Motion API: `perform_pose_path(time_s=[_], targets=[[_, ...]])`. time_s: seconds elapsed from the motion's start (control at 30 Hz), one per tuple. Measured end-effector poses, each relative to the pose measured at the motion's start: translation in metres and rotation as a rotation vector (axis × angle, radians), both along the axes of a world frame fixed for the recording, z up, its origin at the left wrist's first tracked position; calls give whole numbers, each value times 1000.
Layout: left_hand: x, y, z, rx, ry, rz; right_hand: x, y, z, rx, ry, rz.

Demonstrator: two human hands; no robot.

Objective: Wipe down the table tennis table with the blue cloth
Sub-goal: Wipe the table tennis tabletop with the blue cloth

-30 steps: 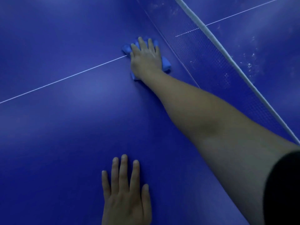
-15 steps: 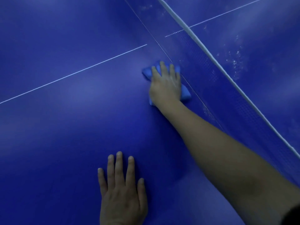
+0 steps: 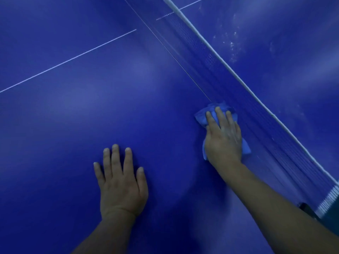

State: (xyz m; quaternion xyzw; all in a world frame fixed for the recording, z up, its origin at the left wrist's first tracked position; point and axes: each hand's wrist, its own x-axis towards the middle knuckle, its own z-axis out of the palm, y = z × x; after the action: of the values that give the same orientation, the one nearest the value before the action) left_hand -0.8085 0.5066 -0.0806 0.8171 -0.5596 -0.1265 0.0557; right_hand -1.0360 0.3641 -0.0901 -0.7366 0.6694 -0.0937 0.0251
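Blue cloth [image 3: 201,116] under flat right hand [image 3: 222,142].

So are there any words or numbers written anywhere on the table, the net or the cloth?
None: no words, numbers or logos show on the table, the net or the blue cloth.
The table carries only a plain white line.
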Motion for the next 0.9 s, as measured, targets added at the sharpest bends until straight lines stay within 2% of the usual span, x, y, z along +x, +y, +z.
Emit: perform_pose_path(time_s=[0.37,0.6,0.73,0.9], targets=[[2,3,-1,-48,20,7,-23,22,1,81,-10,-14],[-16,16,12,-125,25,-91,-99,113,3,13,-16,-125],[-72,45,22,-179,85,-271,-117,141,6,18,-19,-190],[-146,106,20,-145,170,-484,-140,178,11,6,5,-247]])
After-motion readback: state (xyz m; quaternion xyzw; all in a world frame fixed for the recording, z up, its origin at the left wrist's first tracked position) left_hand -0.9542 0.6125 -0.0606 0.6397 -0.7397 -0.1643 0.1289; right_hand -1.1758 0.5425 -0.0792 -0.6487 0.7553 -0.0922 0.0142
